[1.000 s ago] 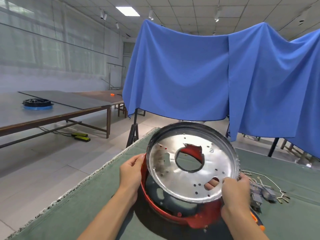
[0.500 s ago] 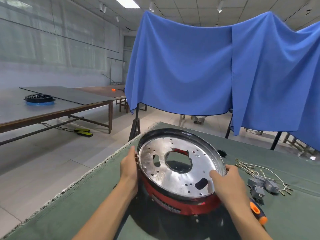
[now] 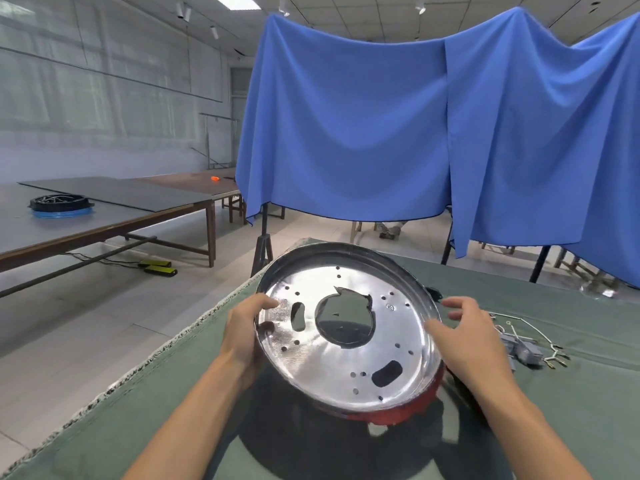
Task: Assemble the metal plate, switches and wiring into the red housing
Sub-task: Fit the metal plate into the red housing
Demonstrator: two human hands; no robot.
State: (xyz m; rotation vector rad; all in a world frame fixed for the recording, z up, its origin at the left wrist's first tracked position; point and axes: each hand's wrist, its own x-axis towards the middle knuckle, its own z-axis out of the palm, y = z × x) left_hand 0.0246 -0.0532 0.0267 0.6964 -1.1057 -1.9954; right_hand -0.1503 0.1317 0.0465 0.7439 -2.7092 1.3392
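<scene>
**Metal plate sits tilted on the red housing, gripped at its left rim**

The left hand grips the left rim of the metal plate, thumb hooked over the edge onto the shiny face and the fingers hidden behind the rim. The right hand hovers at the plate's right rim with its fingers spread and relaxed, clasping nothing; whether the palm brushes the rim I cannot tell.

The plate is a round, shallow, polished dish with a raised dark rim. It has a large ragged central opening, two oblong slots and a scatter of small drilled holes. It lies on top of the red housing, tilted so that its far edge stands higher than the near one. Only a crescent of the housing shows below the plate's lower right edge.

Both stand on the worktop, which is covered in green cloth with a frayed pale edge on the left. To the right of the right hand, near it on the cloth, lie the grey switches with thin pale wiring ending in small forked terminals.

Beyond the worktop hangs a blue drape over stands. Far to the left a long table carries a dark ring on a blue coil. Two yellow-green blocks lie on the tiled floor beneath it.
</scene>
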